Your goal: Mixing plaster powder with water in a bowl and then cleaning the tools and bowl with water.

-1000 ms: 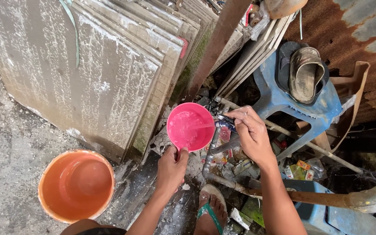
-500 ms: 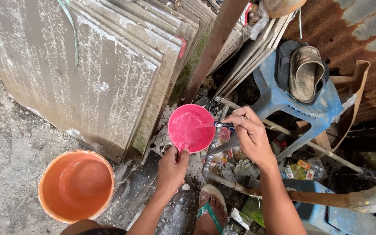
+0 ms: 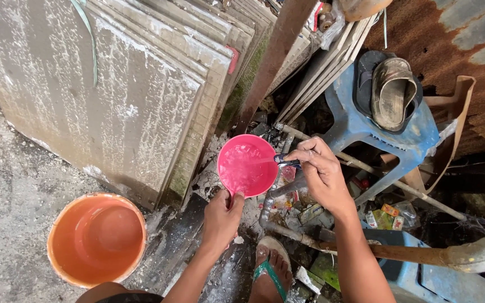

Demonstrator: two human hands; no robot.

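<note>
While left hand [image 3: 220,216] grips the pink dipper [image 3: 247,165] under the tap [image 3: 285,161], right hand [image 3: 322,175] pinches its handle; overfilling risks spillage onto wet floor [image 3: 7,185].

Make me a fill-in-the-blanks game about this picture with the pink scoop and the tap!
1. The left hand holds a pink dipper by its ____.
2. The right hand rests on the ____ at the dipper's rim.
3. The bucket on the ground is ____ in colour.
4. A worn sandal lies on a ____ plastic stool.

Missing words: handle; tap; orange; blue
</note>
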